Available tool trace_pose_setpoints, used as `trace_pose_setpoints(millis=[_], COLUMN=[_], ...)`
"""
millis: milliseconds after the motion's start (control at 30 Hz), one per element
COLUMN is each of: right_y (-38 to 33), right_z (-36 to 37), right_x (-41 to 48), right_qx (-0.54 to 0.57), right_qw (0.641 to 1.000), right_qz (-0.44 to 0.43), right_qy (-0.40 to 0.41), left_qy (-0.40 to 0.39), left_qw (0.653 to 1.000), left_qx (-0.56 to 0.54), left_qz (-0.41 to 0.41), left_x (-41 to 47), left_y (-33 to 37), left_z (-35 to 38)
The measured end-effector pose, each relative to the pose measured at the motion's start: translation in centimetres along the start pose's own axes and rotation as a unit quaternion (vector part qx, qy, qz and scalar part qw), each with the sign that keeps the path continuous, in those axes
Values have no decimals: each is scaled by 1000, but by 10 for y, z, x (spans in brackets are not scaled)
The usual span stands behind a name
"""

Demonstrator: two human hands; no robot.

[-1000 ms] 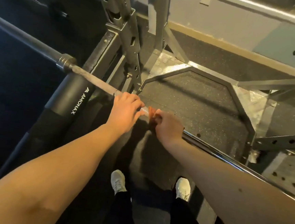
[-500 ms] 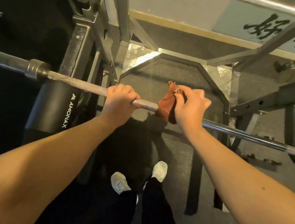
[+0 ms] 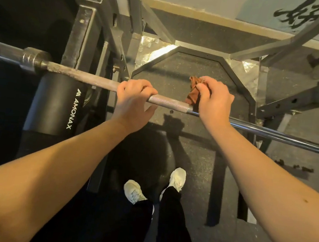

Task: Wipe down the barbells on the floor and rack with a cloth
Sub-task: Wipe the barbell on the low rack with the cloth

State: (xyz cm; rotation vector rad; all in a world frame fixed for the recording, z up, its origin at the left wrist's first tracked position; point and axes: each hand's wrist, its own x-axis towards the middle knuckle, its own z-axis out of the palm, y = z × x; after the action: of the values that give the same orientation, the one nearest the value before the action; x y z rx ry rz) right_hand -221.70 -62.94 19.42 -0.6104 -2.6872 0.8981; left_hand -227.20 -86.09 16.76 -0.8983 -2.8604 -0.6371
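Observation:
A steel barbell (image 3: 93, 79) lies across the rack at chest height, running from the left edge down to the right edge. Its left stretch is dull and rusty, its right stretch shiny. My left hand (image 3: 134, 101) grips the knurled shaft with fingers curled over it. My right hand (image 3: 213, 100) holds a rust-brown cloth (image 3: 193, 94) bunched on the bar, just right of the left hand. Most of the cloth is hidden under my fingers.
A black padded roller marked AMONAX (image 3: 56, 104) stands below the bar at left. Grey rack uprights (image 3: 81, 35) and braces (image 3: 296, 94) frame an octagonal rubber platform (image 3: 181, 64). My white shoes (image 3: 134, 192) stand on the dark floor under the bar.
The view has swung left and settled. My right hand has slid the cloth rightward along the bar, away from the left hand, which keeps its grip.

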Motion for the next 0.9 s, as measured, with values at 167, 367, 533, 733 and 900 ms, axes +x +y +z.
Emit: trace_pose_setpoints(millis=[167,367,533,733,900], right_y=[5,12,-12,5,-7], right_z=[-3,-11,10,-9,-5], right_x=[-23,-35,-23,-25,-25], right_qx=[-114,-128,-114,-127,-140], right_qw=[979,979,980,968,973], right_qz=[-148,-135,-104,-157,-123], right_qy=[-76,-87,-129,-150,-137], left_qy=[24,-14,-71,-102,-111], left_qw=[1000,1000,997,993,991], left_qx=[-4,2,14,-27,-46], left_qz=[6,-13,-40,-56,-66], left_x=[1,11,23,28,31], left_y=[-8,-10,-12,-12,-11], left_z=[0,-4,-10,-16,-20])
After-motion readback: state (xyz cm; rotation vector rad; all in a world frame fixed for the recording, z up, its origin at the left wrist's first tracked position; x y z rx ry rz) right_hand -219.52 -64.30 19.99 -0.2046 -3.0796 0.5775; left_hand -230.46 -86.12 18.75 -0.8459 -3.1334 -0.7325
